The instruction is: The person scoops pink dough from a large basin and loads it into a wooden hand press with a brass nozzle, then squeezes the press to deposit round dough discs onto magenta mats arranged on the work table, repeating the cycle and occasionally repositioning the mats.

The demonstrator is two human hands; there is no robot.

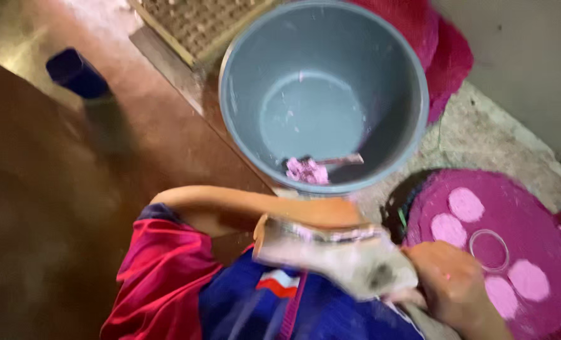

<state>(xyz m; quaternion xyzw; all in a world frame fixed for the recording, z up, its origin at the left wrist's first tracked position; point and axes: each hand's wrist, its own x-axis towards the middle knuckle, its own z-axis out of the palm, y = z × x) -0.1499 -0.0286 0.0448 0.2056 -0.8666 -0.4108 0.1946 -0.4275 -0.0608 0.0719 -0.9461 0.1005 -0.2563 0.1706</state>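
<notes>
At the upper left of the frame a dark blue cup [75, 72] stood on the brown floor [53, 208]. Lower centre, a dirty white shoe [334, 255] lay with its long axis running left to right, tilted slightly down to the right; which end was the toe was blurred. A forearm [249, 204] ran along its upper edge; the left hand was hidden, so I could not tell its grip. Above sat a grey bucket [324, 94] with a pink-bristled brush [315, 169] inside. At lower right the right hand [453, 286] was closed on the shoe, beside a spotted pink mat [520, 252], cut off.
</notes>
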